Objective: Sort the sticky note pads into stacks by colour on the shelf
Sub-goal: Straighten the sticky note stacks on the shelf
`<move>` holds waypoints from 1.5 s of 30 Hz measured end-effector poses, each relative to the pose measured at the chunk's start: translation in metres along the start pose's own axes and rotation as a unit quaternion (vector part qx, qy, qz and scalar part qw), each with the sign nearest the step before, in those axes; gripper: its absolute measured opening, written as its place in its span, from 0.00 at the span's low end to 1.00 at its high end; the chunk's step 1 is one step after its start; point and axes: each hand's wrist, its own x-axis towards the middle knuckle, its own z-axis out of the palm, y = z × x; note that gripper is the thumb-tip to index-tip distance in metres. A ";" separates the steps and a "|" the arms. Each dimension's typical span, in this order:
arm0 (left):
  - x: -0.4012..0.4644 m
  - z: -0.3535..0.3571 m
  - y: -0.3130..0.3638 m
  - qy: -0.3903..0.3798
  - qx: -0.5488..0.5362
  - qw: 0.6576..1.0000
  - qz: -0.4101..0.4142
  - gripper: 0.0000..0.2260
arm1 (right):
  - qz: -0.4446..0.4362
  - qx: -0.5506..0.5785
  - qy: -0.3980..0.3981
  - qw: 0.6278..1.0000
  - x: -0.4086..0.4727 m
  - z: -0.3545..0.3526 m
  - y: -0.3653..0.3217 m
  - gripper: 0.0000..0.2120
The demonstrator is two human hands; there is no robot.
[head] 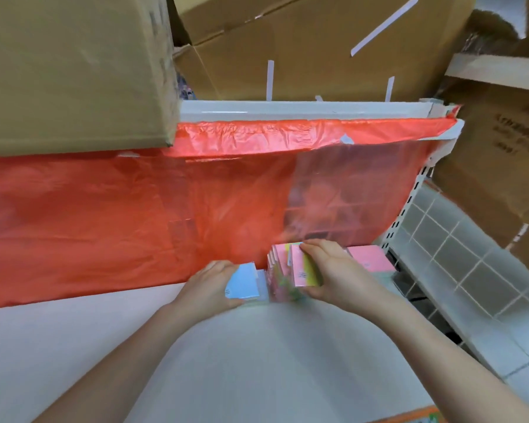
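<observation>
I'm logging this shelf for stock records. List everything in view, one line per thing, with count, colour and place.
blue pad: one on top, possibly more beneath, light blue, on the shelf, held by the left hand
upright pads: several, count unclear, mostly pink, standing between the hands
pink and yellow pad: one, gripped by the right hand
pink stack: one visible, pink, lying flat at the right end of the shelf
plastic sheet: one, red-orange, hanging from the upper shelf rail
shelf: one, white, lower surface
upper shelf rail: one, white, above the sheet
cardboard boxes: several, brown, on top and to the right
left hand: one, fingers round the blue pad
right hand: one
</observation>
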 end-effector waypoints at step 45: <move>0.025 0.022 0.032 0.062 -0.028 0.998 0.013 0.37 | 0.215 0.378 0.095 0.896 0.027 0.035 0.048 0.08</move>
